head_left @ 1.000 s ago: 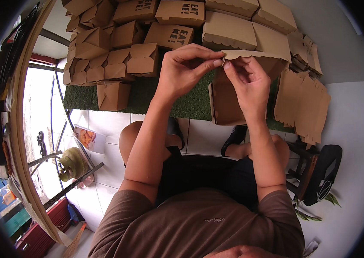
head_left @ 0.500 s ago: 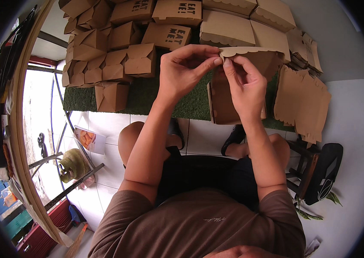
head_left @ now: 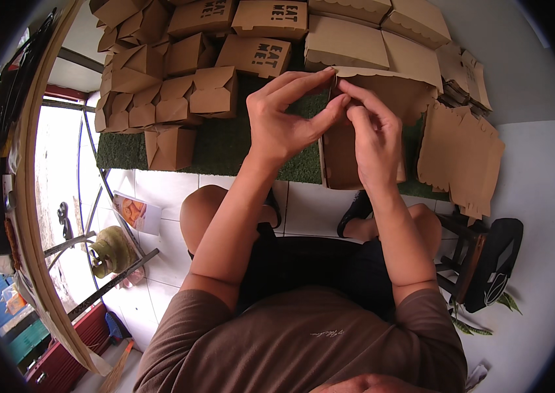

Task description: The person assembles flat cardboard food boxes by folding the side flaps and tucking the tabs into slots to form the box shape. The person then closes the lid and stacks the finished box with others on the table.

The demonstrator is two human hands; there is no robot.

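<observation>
A brown cardboard box stands in front of me with its lid raised and its inside facing me. Along the lid's top edge runs a scalloped flap. My left hand is at the lid's left corner, its index finger at the top edge and its thumb lower, closed round the cardboard. Close beside it, my right hand has its index finger pressed at the same corner and its thumb bent below. My fingers partly hide the fold there. The box's lower tray lies partly behind my right hand.
Folded brown boxes crowd the left and back of the green turf-covered table. Larger plain boxes stand behind the lid. Flat cardboard blanks lie at the right. A dark stool is by the wall; a green gas cylinder stands left.
My left thumb has moved down from the flap's edge, and my right index finger has reached up to the corner. The lid's edge has shifted slightly upward.
</observation>
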